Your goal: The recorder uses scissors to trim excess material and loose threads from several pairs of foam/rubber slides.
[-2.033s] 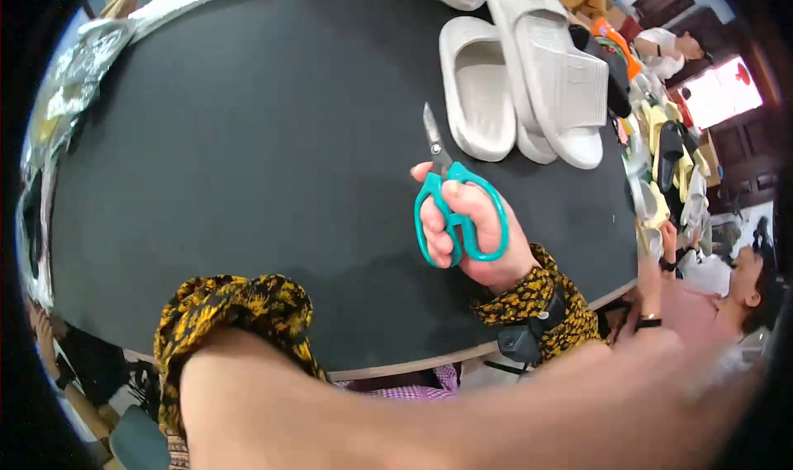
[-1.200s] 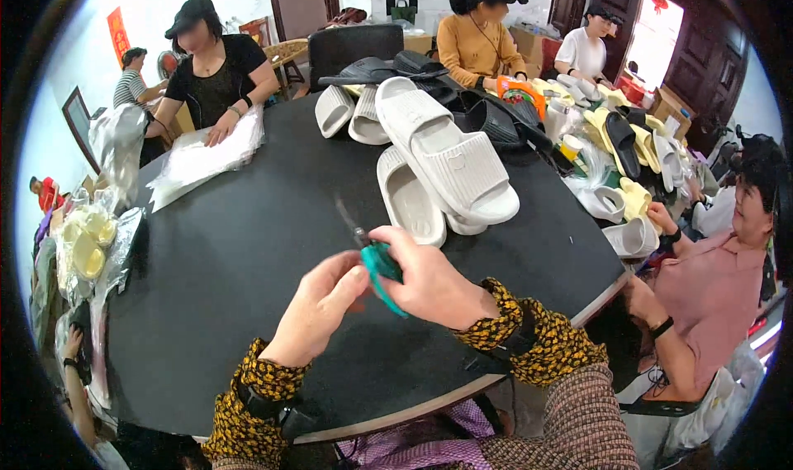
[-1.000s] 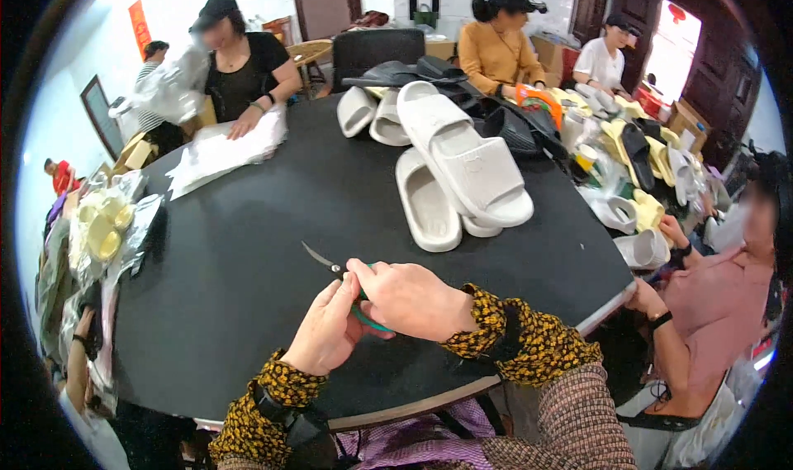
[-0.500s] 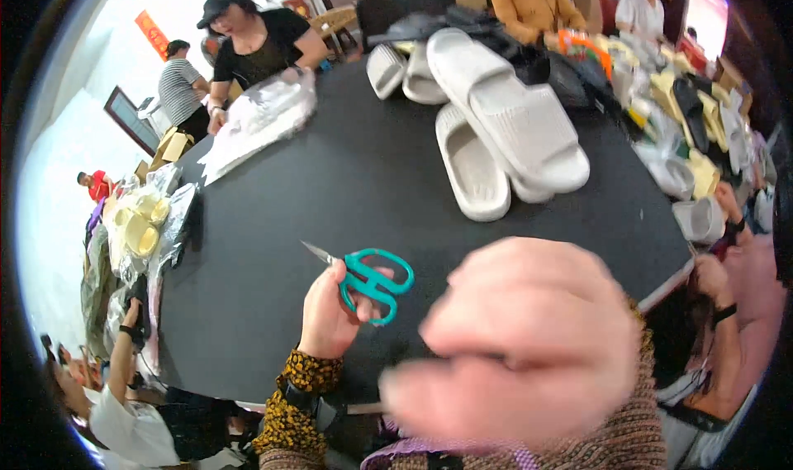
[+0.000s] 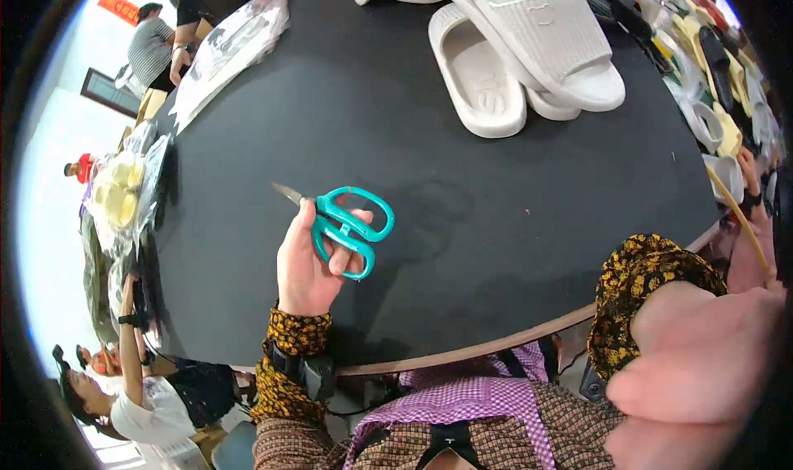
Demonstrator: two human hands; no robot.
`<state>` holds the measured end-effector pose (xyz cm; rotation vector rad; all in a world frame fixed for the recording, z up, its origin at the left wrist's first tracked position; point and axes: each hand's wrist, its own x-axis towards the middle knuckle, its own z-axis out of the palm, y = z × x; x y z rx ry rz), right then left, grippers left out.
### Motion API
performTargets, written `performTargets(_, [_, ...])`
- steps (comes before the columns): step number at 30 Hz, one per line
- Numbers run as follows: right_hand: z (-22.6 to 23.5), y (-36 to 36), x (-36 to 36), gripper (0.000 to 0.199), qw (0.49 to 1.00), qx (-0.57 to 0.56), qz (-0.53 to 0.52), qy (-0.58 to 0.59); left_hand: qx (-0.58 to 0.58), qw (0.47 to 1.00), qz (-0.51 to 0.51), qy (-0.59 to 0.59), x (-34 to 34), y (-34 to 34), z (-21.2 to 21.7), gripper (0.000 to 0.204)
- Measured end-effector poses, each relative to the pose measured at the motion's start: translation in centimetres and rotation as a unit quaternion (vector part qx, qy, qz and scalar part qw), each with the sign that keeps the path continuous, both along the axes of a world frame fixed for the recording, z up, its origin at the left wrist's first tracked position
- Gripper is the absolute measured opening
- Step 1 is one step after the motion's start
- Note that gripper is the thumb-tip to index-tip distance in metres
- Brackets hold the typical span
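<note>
My left hand (image 5: pixel 307 259) is closed around a pair of scissors (image 5: pixel 351 226) with teal handles, held above the black table. Their short blades are together and point to the far left. At the lower right my right hand (image 5: pixel 702 367) is raised close to the camera, its fingers curled in. What it holds, if anything, is hidden. A thin, curved tan strip (image 5: pixel 743 226) rises beside it; whether the hand grips it I cannot tell. Beyond the scissors lie light grey slide slippers (image 5: pixel 479 73), stacked and overlapping, apart from both hands.
The black table (image 5: pixel 355 123) has a curved near edge. Across it, a person in black handles a clear plastic bag (image 5: pixel 231 49). Bagged yellow slippers (image 5: pixel 120 193) are on the left. More slippers and wrappings (image 5: pixel 727 98) crowd the right, where another person's hand (image 5: pixel 749 168) reaches in.
My right hand has moved from the middle front to the lower right, beyond the table edge. My left hand still holds the scissors. The view has tipped down toward me.
</note>
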<state>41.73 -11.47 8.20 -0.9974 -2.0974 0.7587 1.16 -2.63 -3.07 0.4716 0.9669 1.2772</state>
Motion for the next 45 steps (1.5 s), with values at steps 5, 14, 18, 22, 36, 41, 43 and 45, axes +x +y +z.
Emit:
performTargets(5, [1.6, 1.0, -2.7, 0.017, 1.0, 0.019, 0.018, -0.002, 0.015, 0.998, -0.04, -0.048, 1.2, 0.4, -0.3, 0.047])
performTargets(14, [1.0, 0.6, -2.4, 0.019, 0.998, 0.003, 0.038, 0.041, 0.0, 0.999, -0.024, -0.035, 1.9, 1.0, -0.3, 0.052])
performTargets(18, [-0.5, -1.4, 2.3, 0.02, 0.996, -0.001, 0.057, 0.063, -0.012, 0.999, 0.009, -0.041, 0.7, 0.5, -0.2, 0.051])
performTargets(22, [2.9, 1.8, -3.7, 0.022, 0.998, 0.003, 0.048, 0.039, -0.011, 0.998, -0.028, -0.062, 2.3, 1.2, -0.2, 0.048])
performTargets(36, [2.0, 4.0, -3.9, 0.026, 0.985, -0.005, 0.116, 0.124, 0.007, 0.997, -0.032, -0.066, 1.4, 1.0, -0.6, 0.048])
performTargets(41, [1.6, 5.1, -5.5, 0.027, 0.974, 0.006, 0.178, 0.137, -0.024, 0.998, -0.003, -0.052, 1.8, 1.1, -0.7, 0.048])
performTargets(43, [1.2, 4.7, -5.5, 0.028, 0.969, 0.0, 0.189, 0.161, -0.001, 0.999, -0.021, -0.048, 1.1, 0.9, -0.7, 0.048])
performTargets(45, [1.2, 4.6, -4.8, 0.028, 0.965, -0.006, 0.191, 0.18, 0.001, 0.999, -0.018, -0.038, 1.8, 1.0, -0.4, 0.048])
